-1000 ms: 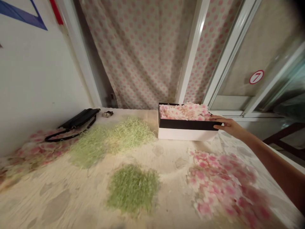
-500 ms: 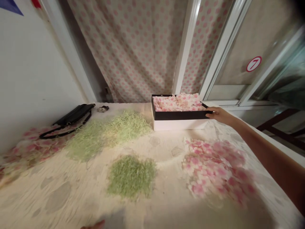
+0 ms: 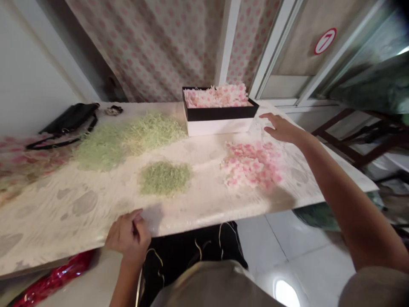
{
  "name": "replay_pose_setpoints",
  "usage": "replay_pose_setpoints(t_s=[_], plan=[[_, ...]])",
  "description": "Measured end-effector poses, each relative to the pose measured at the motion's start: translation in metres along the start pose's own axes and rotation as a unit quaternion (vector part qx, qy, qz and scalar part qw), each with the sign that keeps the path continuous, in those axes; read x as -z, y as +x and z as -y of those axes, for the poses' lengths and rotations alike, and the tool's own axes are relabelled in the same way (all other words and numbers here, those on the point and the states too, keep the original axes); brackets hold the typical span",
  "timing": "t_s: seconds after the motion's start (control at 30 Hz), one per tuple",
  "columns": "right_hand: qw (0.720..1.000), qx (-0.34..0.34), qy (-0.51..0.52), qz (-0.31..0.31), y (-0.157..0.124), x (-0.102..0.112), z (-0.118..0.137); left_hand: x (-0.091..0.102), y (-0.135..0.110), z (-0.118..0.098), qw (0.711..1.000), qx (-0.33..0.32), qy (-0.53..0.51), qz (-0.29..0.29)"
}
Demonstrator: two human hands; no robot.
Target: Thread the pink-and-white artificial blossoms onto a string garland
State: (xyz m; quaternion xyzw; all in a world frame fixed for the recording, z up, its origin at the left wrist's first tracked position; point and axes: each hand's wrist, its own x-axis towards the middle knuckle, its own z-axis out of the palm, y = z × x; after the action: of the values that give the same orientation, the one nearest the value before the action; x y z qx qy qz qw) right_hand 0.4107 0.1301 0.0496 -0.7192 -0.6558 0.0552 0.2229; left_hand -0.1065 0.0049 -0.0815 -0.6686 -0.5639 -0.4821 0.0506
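Observation:
My right hand (image 3: 280, 128) reaches out over the table with thumb and forefinger apart, holding nothing. It hovers just beyond the right end of a white box with a black rim (image 3: 220, 114), apart from it. Pink and white petals (image 3: 217, 97) fill that box to above its rim. Below lies a loose pile of similar petals (image 3: 254, 165) on the cloth. My left hand (image 3: 129, 232) rests at the table's front edge, its fingers curled in a loose fist with nothing showing in them. Nearest to it is a small heap of green shredded paper (image 3: 164, 178).
Larger heaps of pale green shreds (image 3: 150, 132) spread left of the box. A black bag (image 3: 72, 119) with a strap lies far left, beside more pink petals (image 3: 15, 160). A small dark item (image 3: 114, 110) is near the back edge. Red shiny material (image 3: 60, 279) sits below the table.
My right hand has let go of the box's right end and drawn slightly away. My left hand has come fully into view as the camera tilted down. The box stays in place.

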Motion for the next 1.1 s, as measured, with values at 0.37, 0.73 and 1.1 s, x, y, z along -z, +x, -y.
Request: replay_pose_setpoints(t_s=[0.37,0.73,1.1], plan=[[0.987,-0.145,0.070,-0.030,-0.151,-0.032,0.021,-0.012,0.004,-0.006,0.989,-0.083,0.058,-0.107],[0.984,-0.133,0.079,-0.088,-0.145,-0.099,0.081,-0.019,0.000,-0.003,0.990,-0.073,0.072,-0.098],[0.999,-0.006,0.042,-0.034,-0.083,-0.109,0.114,-0.017,0.001,-0.003,0.990,-0.065,0.083,-0.091]])
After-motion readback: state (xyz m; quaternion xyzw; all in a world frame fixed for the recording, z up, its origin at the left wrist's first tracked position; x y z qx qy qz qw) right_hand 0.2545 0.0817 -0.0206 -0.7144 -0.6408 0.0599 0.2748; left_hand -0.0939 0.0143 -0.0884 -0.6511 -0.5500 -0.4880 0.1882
